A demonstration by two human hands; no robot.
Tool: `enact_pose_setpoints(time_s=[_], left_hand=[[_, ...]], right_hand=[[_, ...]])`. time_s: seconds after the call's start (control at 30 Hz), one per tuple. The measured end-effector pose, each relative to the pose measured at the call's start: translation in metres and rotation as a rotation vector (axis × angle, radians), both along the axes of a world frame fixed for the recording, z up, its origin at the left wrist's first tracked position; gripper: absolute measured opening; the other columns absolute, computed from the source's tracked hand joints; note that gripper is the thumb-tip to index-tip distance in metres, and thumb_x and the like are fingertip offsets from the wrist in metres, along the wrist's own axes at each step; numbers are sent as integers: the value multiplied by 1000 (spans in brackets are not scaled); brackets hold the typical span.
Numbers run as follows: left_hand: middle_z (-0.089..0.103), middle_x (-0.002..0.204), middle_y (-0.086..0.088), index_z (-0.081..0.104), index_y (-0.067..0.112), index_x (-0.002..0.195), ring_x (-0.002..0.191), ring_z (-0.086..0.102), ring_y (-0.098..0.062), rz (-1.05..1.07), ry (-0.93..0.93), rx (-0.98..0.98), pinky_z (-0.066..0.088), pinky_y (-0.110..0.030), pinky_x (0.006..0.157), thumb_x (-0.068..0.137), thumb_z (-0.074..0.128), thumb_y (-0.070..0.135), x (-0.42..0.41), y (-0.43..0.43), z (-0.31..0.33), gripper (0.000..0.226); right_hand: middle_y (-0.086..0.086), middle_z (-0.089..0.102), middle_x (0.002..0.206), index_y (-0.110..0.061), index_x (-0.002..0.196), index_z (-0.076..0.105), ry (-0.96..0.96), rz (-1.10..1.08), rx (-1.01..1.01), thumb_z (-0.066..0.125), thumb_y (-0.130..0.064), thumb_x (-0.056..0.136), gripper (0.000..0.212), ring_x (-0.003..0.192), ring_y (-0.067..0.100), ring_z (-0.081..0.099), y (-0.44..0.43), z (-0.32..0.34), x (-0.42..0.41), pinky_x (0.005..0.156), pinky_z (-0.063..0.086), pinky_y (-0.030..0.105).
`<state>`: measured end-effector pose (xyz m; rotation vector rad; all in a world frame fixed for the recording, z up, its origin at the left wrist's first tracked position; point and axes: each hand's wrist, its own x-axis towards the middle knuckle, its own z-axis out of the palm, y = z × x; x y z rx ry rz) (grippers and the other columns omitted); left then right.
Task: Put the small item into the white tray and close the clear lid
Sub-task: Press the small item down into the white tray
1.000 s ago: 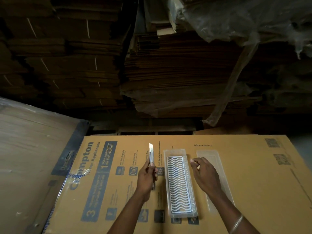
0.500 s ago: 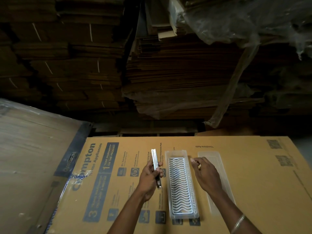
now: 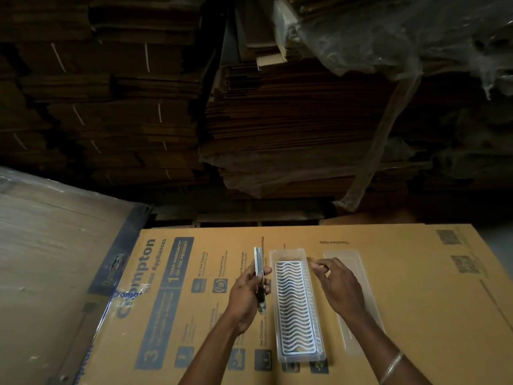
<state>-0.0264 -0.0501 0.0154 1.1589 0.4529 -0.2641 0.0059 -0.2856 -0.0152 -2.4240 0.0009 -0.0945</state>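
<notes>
Metal glints on the small item (image 3: 259, 276), a slim strip now lowered from upright a second ago to a flatter tilt, held just beside the white tray (image 3: 297, 307) at its 9 o'clock. That suggests placement is close. The left hand (image 3: 247, 297) pinches the strip between thumb and fingers, wrist cocked inward. The right hand (image 3: 337, 287) hovers loosely curled, holding nothing, over the clear lid (image 3: 358, 276) (still lying flat at the tray's 3 o'clock).

Clear lid (image 3: 358, 298) partly behind right hand (image 3: 337, 287)
</notes>
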Motion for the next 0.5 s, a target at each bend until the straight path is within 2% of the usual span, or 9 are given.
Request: enact_pose_setpoints(time_s=[0.07, 0.13, 0.2, 0.27, 0.37, 0.5], left_hand=[[65, 84, -6, 62, 24, 110, 69, 51, -21, 11, -21, 132, 43, -38, 71, 107, 42, 11, 1, -3, -1, 24], [57, 72, -4, 61, 11, 109, 73, 50, -25, -45, -59, 285, 39, -41, 72, 108, 42, 20, 0, -7, -5, 21], [56, 73, -9, 56, 4, 99, 73, 50, -26, -102, -43, 427, 38, -41, 69, 108, 42, 23, 2, -14, -11, 25], [64, 81, -13, 59, 6, 94, 72, 58, -30, -128, -16, 603, 43, -39, 65, 106, 47, 25, 4, -22, -18, 26], [72, 84, -4, 67, 16, 90, 77, 68, -25, -176, -23, 839, 56, -40, 69, 100, 57, 23, 10, -39, -25, 16], [62, 69, -3, 58, 18, 67, 70, 64, -22, -377, -20, 1083, 56, -37, 69, 91, 65, 12, 26, -64, -34, 26]], right_hand=[[-12, 59, 93, -32, 106, 67, 3, -3, -2, 36, -66, 91, 49, 74, 7, 57, -2, -2, 0, 59, 43, 28], [-12, 60, 94, -31, 106, 67, 1, -4, -3, 35, -66, 92, 50, 73, 7, 57, -4, -4, -1, 60, 45, 29], [-12, 60, 95, -30, 107, 66, -4, -11, -9, 33, -66, 93, 51, 74, 7, 57, -7, -6, -2, 61, 46, 30], [-14, 60, 96, -30, 106, 66, 2, -33, -13, 33, -65, 93, 50, 74, 6, 57, -11, -9, -3, 60, 44, 29], [-14, 61, 97, -30, 105, 67, 13, -67, -24, 33, -64, 95, 49, 76, 8, 60, -22, -14, -4, 61, 47, 32], [-8, 65, 99, -26, 103, 68, 36, -122, -27, 38, -58, 97, 45, 79, 12, 60, -40, -22, -8, 64, 47, 33]])
